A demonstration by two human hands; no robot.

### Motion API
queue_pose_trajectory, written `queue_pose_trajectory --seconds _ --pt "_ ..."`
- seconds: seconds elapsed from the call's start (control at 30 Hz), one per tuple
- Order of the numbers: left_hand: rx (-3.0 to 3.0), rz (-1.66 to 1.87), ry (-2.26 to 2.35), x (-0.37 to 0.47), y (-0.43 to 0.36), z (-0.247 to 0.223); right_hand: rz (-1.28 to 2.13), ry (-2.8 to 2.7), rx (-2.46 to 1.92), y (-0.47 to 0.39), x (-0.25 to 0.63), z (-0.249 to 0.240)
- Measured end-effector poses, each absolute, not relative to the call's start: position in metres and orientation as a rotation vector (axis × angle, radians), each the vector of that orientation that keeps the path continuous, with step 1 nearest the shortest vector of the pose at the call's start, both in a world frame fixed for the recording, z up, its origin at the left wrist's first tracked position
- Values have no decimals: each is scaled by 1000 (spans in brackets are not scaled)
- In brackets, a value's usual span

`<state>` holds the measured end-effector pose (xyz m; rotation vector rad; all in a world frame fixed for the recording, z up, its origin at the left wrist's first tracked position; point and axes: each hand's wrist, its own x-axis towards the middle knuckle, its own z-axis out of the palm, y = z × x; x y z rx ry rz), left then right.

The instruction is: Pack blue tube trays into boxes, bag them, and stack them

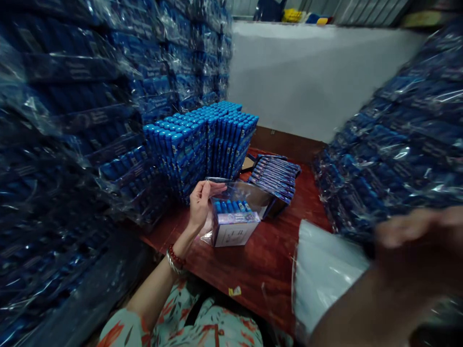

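A small display box (237, 233) with a row of blue-capped pieces stands on the red-brown table (278, 260), a clear plastic bag (207, 236) around at least its left side. My left hand (201, 202) is at the box's upper left, thumb and fingers closed on the edge of the clear plastic. My right hand (421, 241) is raised close to the camera on the right, dark and smeared by motion, so its fingers cannot be read. Beneath and left of it lies a pile of flat clear plastic bags (321, 274).
Blocks of blue-capped pieces (202, 135) stand at the back left. Folded printed cartons (275, 176) lean in a row behind the box. Plastic-wrapped stacks (72, 120) rise on the left, and more wrapped stacks (394, 135) on the right. A white wall (307, 77) closes the back.
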<state>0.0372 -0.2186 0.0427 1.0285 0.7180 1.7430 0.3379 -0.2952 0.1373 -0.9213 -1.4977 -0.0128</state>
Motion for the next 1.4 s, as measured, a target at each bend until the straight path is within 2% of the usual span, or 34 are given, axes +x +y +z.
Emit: queue_pose_trajectory --seconds 0.07,0.1,0.2,0.27,0.37,0.47,0.53,0.67,0.73,0.8,0.93,1.1,1.27,1.4 --pt "1007 1757 707 42 -218 45 255 -1861 -960 -317 299 109" --pt "1003 1760 704 44 -218 47 270 -2035 -1017 -319 276 92" --pt "1031 1780 711 47 -225 53 -26 -2364 -1171 -304 218 39" --pt "1151 1762 773 45 -236 53 -191 -2361 -1367 -288 198 13" --pt "1590 1550 870 36 -258 41 -218 -2236 -1525 -272 194 -7" --pt "2099 1312 715 28 -278 13 14 -2087 -1358 -274 204 -16" --pt "2311 1281 590 25 -286 -7 205 -1783 -1237 -279 212 -21" --pt "2493 1233 491 23 -290 -30 475 -848 -1123 -282 229 -18" --pt "2551 1179 455 22 -289 -31 682 -684 -1048 -276 235 -4" --pt "2597 1145 437 19 -287 -29 859 -786 -1062 -270 238 11" --pt "2706 1102 443 7 -284 -27 758 -954 -1240 -274 238 10" --pt "2668 1055 536 -15 -282 -34 611 -892 -1401 -295 225 -46" --pt "2432 1276 487 -13 -274 -36 683 -875 -1358 -285 211 -69" --pt "1981 1713 789 17 -265 -42 829 -804 -1325 -272 211 -73"
